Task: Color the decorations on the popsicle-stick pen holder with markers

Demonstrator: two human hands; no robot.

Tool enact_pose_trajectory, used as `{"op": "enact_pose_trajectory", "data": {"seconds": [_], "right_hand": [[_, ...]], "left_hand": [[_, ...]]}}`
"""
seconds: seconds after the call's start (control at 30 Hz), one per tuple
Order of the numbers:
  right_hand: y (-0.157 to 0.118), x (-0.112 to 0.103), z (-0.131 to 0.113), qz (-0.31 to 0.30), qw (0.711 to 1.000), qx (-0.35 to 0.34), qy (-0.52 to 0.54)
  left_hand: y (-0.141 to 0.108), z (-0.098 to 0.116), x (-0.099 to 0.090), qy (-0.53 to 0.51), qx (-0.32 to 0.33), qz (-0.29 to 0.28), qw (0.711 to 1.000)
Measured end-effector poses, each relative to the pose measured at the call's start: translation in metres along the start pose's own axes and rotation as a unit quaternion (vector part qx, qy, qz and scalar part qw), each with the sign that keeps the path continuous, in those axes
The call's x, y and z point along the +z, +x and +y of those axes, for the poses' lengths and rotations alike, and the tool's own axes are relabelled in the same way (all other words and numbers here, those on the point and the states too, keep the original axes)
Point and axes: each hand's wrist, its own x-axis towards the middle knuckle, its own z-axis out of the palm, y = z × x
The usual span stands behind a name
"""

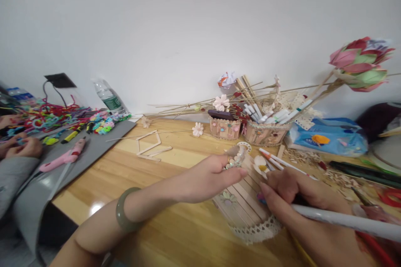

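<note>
Wearer's own person, two bare hands. Left hand [208,179]: five-digit, ungloved; left forearm [164,190] behind the fingers uncovered, plain, free of markings or fabric. One bangle [121,212], worn well back from the left fingers, beyond the wrist: muted grey-green, smooth, rounded in section, faintly glossy, seemingly a closed hoop, loosely fitted. Right hand [308,192]: likewise ungloved, unadorned where visible; wrist behind the fingers partly hidden.

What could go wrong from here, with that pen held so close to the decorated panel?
The white marker pen in the right hand might stray and mark the lace trim on the craft-stick panel. The same hand, close to the white flower, could knock it. If the left hand loosened its grip near the beads, the panel might shift.
</note>
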Motion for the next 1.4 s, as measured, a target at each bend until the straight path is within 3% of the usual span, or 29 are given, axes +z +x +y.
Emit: {"op": "enact_pose_trajectory", "data": {"seconds": [0.57,0.8,0.97,1.2,1.4], "right_hand": [[-0.002,-0.004,0.003,-0.039,0.999,0.029,0.011],[-0.002,-0.002,0.003,-0.038,0.998,0.034,0.04],[-0.005,0.001,0.008,-0.002,0.995,0.064,0.078],[-0.007,0.004,0.018,0.001,0.993,0.013,0.114],[-0.004,0.005,0.013,0.006,0.994,0.013,0.109]], "left_hand": [[0.0,0.001,0.0,-0.003,0.001,-0.001,1.0],[0.0,0.002,0.0,-0.01,0.003,0.002,1.0],[-0.001,0.002,0.001,-0.022,0.003,0.001,1.0],[0.0,0.001,0.0,-0.03,-0.007,0.008,0.999],[-0.001,0.003,0.002,-0.036,-0.025,0.019,0.999]]}}
